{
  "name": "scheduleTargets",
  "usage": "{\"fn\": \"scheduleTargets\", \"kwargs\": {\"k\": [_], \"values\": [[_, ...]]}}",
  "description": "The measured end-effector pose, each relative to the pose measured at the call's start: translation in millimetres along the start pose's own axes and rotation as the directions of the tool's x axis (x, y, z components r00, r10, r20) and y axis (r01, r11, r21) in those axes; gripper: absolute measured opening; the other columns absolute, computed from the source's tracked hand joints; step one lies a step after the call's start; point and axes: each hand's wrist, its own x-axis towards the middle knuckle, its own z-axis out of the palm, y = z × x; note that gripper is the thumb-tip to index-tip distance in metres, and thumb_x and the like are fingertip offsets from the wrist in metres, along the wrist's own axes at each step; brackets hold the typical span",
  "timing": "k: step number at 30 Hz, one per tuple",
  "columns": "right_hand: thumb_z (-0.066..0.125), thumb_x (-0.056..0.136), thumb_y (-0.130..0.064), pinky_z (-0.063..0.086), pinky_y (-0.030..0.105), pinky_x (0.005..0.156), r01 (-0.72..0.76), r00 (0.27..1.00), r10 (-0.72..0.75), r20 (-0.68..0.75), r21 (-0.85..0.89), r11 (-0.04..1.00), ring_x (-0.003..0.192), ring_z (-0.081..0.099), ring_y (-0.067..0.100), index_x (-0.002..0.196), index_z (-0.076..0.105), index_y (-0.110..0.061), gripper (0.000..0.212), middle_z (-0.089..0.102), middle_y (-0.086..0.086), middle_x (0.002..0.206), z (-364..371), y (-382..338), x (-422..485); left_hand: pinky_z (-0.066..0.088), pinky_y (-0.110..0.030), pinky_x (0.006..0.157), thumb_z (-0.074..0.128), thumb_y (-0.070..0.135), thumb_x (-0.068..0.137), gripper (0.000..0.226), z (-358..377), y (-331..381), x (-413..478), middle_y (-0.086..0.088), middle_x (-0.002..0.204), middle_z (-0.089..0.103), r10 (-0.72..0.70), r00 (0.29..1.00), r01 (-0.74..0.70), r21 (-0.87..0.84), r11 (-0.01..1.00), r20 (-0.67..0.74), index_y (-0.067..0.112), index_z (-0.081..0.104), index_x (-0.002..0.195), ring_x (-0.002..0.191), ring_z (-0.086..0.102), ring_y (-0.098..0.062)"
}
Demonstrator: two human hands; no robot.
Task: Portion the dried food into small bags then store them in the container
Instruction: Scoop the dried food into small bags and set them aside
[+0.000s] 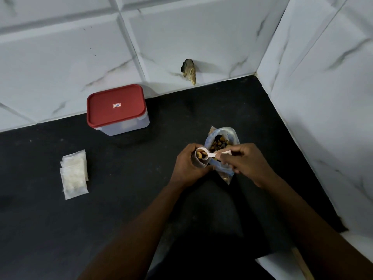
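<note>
Portioning step in hand: our left hand [187, 164] grips small bag [198, 162] open; right hand [246, 160] pinches spoon [212, 155], bowl of dried food [200, 153] at its mouth, beside bulk bag [230, 132]. Next, we judge: tip spoon in, hold mouth steady. Container [125, 126] lidded, well apart on worktop [131, 188].

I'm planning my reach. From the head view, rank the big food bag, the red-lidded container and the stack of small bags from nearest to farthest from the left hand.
1. Big food bag: right beside the left hand, on its right.
2. Red-lidded container: back left, by the wall.
3. Stack of small bags: far left.
</note>
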Motion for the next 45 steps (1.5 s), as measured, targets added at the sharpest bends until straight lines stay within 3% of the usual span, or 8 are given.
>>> {"fn": "scheduleTargets", "kwargs": {"k": [4, 10, 12, 15, 20, 27, 32, 45], "values": [[0.081, 0.085, -0.020, 0.049, 0.014, 0.072, 0.461, 0.874, -0.485, 0.036, -0.377, 0.803, 0.079, 0.064, -0.004, 0.104, 0.080, -0.018, 0.019, 0.068, -0.018, 0.089, 5, 5, -3, 0.057, -0.027, 0.084, 0.092, 0.026, 0.070, 0.045, 2, 0, -1, 0.007, 0.105, 0.069, -0.001, 0.999, 0.000, -0.026, 1.000, -0.043, 0.018, 0.067, 0.106, 0.097, 0.069, -0.011], [0.079, 0.086, -0.025, 0.054, 0.025, 0.070, 0.519, 0.823, -0.569, 0.007, -0.419, 0.745, 0.083, 0.065, 0.006, 0.109, 0.079, -0.020, 0.023, 0.068, -0.009, 0.093, 7, 18, -9, 0.059, -0.038, 0.087, 0.094, 0.027, 0.068, 0.044, 4, -4, -3, 0.005, 0.105, 0.072, -0.025, 0.998, 0.022, -0.043, 0.999, -0.062, 0.019, 0.069, 0.104, 0.099, 0.070, -0.014], [0.079, 0.086, -0.016, 0.053, 0.018, 0.072, 0.463, 0.864, -0.498, -0.070, -0.277, 0.842, 0.084, 0.069, 0.005, 0.105, 0.079, -0.017, 0.019, 0.073, -0.010, 0.093, 7, 15, -12, 0.059, -0.038, 0.089, 0.095, 0.028, 0.068, 0.049, 2, -5, -2, 0.007, 0.109, 0.071, -0.044, 0.998, 0.043, -0.029, 0.999, -0.033, 0.022, 0.068, 0.108, 0.101, 0.069, -0.011], [0.071, 0.092, -0.012, 0.052, 0.018, 0.062, 0.151, 0.980, -0.127, -0.156, 0.153, 0.977, 0.077, 0.070, 0.010, 0.098, 0.079, -0.018, 0.012, 0.076, -0.002, 0.084, 8, 10, -14, 0.059, -0.040, 0.095, 0.094, 0.029, 0.068, 0.056, 0, -6, -1, 0.010, 0.116, 0.069, -0.085, 0.996, 0.085, -0.013, 0.996, 0.014, 0.025, 0.065, 0.116, 0.109, 0.067, -0.006], [0.067, 0.093, -0.014, 0.043, 0.028, 0.057, -0.129, 0.945, 0.282, -0.167, 0.600, 0.790, 0.063, 0.056, 0.014, 0.089, 0.074, -0.008, 0.011, 0.067, 0.006, 0.073, -5, 6, -6, 0.059, -0.038, 0.093, 0.093, 0.024, 0.071, 0.055, -5, -7, -5, 0.010, 0.116, 0.069, -0.103, 0.994, 0.103, -0.012, 0.995, 0.036, 0.027, 0.064, 0.118, 0.108, 0.067, -0.006], [0.073, 0.089, -0.018, 0.047, 0.018, 0.055, -0.181, 0.925, 0.180, -0.336, 0.029, 0.983, 0.056, 0.062, 0.001, 0.086, 0.078, -0.020, 0.006, 0.073, -0.005, 0.072, -16, 16, 12, 0.057, -0.022, 0.087, 0.092, 0.029, 0.073, 0.053, -8, -9, -9, 0.013, 0.112, 0.068, -0.141, 0.989, 0.140, 0.037, 0.989, 0.034, 0.027, 0.063, 0.118, 0.102, 0.066, 0.000], [0.071, 0.092, -0.021, 0.046, 0.010, 0.070, -0.069, 0.974, -0.010, -0.227, -0.335, 0.940, 0.081, 0.065, -0.003, 0.100, 0.078, -0.019, 0.011, 0.074, -0.007, 0.091, -2, 16, 19, 0.056, -0.019, 0.087, 0.091, 0.025, 0.074, 0.053, -6, -5, -9, 0.013, 0.113, 0.069, -0.142, 0.989, 0.141, 0.026, 0.990, 0.046, 0.028, 0.063, 0.119, 0.104, 0.066, 0.001], [0.063, 0.098, -0.020, 0.045, 0.021, 0.062, -0.329, 0.942, 0.315, -0.112, -0.133, 0.935, 0.065, 0.062, 0.007, 0.098, 0.071, -0.023, 0.008, 0.072, 0.001, 0.086, 3, 1, 21, 0.057, -0.025, 0.092, 0.092, 0.024, 0.073, 0.057, -5, -9, -9, 0.011, 0.116, 0.070, -0.129, 0.988, 0.128, 0.015, 0.992, 0.086, 0.024, 0.064, 0.123, 0.109, 0.066, -0.002]]}}
